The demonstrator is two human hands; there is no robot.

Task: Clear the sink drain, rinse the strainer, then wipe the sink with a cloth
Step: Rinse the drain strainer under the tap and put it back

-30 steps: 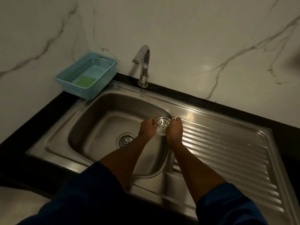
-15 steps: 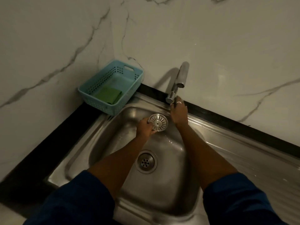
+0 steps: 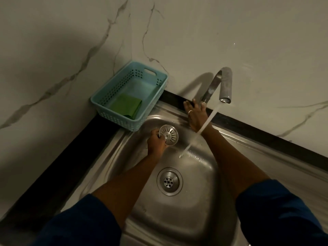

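My left hand (image 3: 156, 141) holds the round metal strainer (image 3: 169, 134) by its edge, raised over the back left of the steel sink basin (image 3: 198, 210). The open drain (image 3: 169, 181) lies below it in the basin floor. My right hand (image 3: 196, 115) is at the base of the tap (image 3: 219, 86), fingers spread around its handle. A stream of water (image 3: 202, 130) runs from the spout past my right wrist and lands in the basin, to the right of the strainer. A folded green cloth (image 3: 128, 107) lies in the blue basket (image 3: 106, 102).
The basket stands on the black counter (image 3: 71, 166) in the corner against the marble wall. The ribbed draining board (image 3: 284, 167) stretches to the right of the basin. Both my forearms reach over the basin in dark blue sleeves.
My right hand let go of the strainer and went to the tap base. Water now flows. My left hand carried the strainer toward the back left of the basin.
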